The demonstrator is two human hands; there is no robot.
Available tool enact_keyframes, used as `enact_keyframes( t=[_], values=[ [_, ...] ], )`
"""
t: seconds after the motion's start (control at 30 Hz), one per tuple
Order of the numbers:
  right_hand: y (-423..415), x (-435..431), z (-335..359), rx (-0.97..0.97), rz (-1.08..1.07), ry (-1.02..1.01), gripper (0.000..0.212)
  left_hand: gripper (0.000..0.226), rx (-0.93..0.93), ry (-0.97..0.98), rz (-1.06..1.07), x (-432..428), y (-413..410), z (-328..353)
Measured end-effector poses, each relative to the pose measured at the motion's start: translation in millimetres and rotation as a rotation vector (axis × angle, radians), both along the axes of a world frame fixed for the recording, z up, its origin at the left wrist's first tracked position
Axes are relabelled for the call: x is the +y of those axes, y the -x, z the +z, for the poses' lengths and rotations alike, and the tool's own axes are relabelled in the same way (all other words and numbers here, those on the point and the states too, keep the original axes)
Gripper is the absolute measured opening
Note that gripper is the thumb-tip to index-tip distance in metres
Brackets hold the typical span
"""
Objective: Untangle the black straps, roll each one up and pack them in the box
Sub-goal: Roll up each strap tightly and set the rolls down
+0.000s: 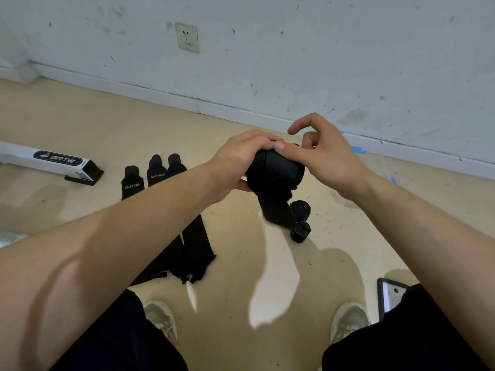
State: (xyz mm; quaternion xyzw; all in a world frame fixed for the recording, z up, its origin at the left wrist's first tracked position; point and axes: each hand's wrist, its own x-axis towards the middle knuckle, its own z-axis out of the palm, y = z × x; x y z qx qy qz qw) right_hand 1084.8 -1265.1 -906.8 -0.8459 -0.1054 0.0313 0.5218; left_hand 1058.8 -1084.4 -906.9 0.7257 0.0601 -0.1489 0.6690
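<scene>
I have one strap [276,170] wound into a fat roll, held up in the middle of the frame above the floor [235,263]. My left hand [241,162] wraps round its near end, fingers [257,140] curled tight over the top so the turns cannot spring loose. My right hand [329,159] meets it from the other side. The thumb lies flat across the roll to pin the outer layer, the forefinger is lifted clear, and the other fingers curl behind the far end, partly hidden. The unrolled tail [276,210] hangs straight down below the roll, which lets it feed in flat as I wind; I judge this roll to be nearly done.

Two finished rolls [300,231] lie on the floor just below the tail, touching each other, parked within reach until packing. Left of centre, three flat straps [158,170] lie side by side, already separated and waiting their turn. The white box [53,162] lies at the left edge with its end open toward the straps, well apart from my hands. Nothing I can see has gone into it yet.
</scene>
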Motion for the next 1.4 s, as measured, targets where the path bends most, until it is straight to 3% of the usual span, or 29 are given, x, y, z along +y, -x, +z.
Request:
enact_keyframes(
  t=[0.2,0.3,0.43,0.57,0.67,0.83,1.07,1.37,1.4],
  values=[
    [-4,1,1,0.084,-0.028,-0.021,0.011,0.023,0.016,0.01,-0.006,1,1,0],
    [-3,1,4,0.087,-0.097,-0.042,0.01,0.023,0.054,0.053,0.046,-1,0,0],
    [4,-6,17,0.049,0.046,-0.017,0.023,0.025,0.174,0.143,0.191,6,-4,0],
    [13,-11,25,0.161,0.295,-0.002,0.041,0.022,0.252,0.219,0.299,17,-8,-1],
    [16,-11,25,0.134,0.393,0.151,0.051,0.018,0.28,0.274,0.364,21,-11,-3],
    [14,1,12,-0.111,0.26,0.245,0.024,0.022,0.295,0.274,0.356,20,-12,-5],
    [6,6,7,-0.249,0.066,0.211,0.022,0.029,0.248,0.263,0.214,2,-4,-8],
    [14,25,-16,-0.055,0.007,0.005,0.006,0.03,0.127,0.189,0.161,-6,2,-4],
    [16,27,-19,-0.043,0.0,-0.045,0.014,0.029,0.117,0.183,0.172,-7,3,-4]
  ],
)
